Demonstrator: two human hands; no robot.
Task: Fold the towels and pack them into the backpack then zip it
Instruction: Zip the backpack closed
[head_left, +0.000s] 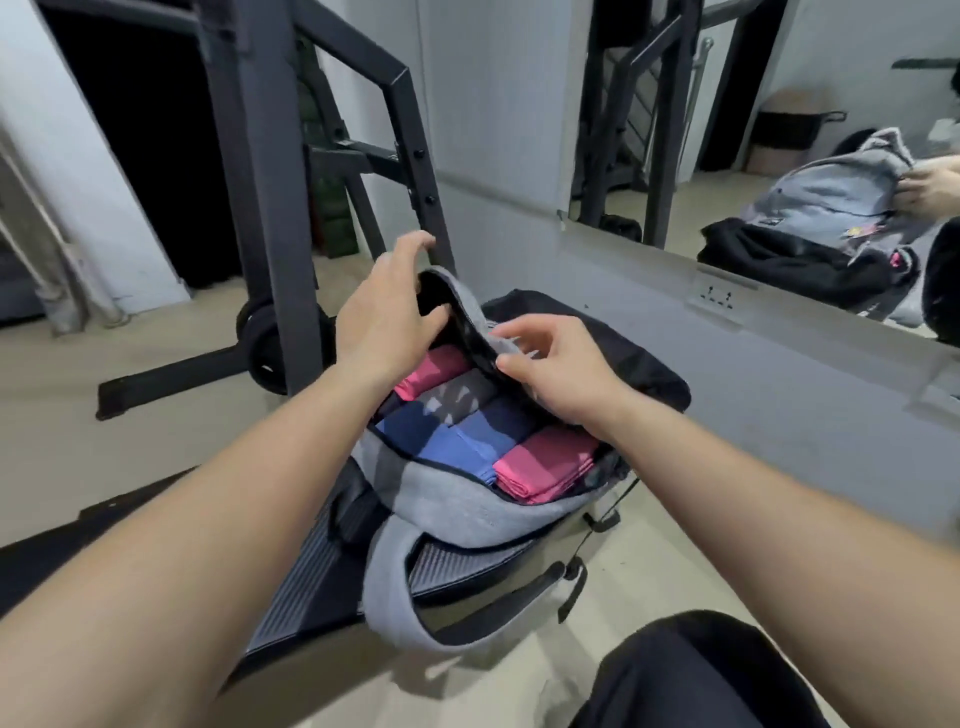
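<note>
**A:** Where's the backpack?

**B:** The backpack (457, 504) lies on a dark ribbed pad (311, 566) on the floor (130, 457). Its main pocket is unzipped and wide open. A grey strap (389, 587) loops out at the near end.

**A:** And the towels?

**B:** They're inside, folded and packed side by side. The near pink towel (545, 465) is at the right, with the blue towels (441, 441) next to it. The grey patterned towel (454, 397) is behind those. The far pink towel (431, 369) sits deepest in, partly under the flap (457, 296).

**A:** What about the left hand?

**B:** The left hand (382, 317) is at the flap's left edge. Its fingers (415, 244) are loosely spread and reach up past the top of the flap, clasping nothing. The thumb lies against the flap's dark lining.

**A:** The right?

**B:** The right hand (558, 374) pinches the flap's near edge, thumb below and fingers curled over the grey outside. The flap stands raised above the towels.

**A:** The zip?

**B:** It's undone. I can't make out the pull.

**A:** Anything else around?

**B:** A black cloth (623, 353) lies just behind the backpack, touching it. A black metal rack (270, 182) stands to the left. A mirror (779, 104) on the wall to the right reflects the backpack and a hand. A dark trouser leg (701, 675) shows at the bottom right.
</note>
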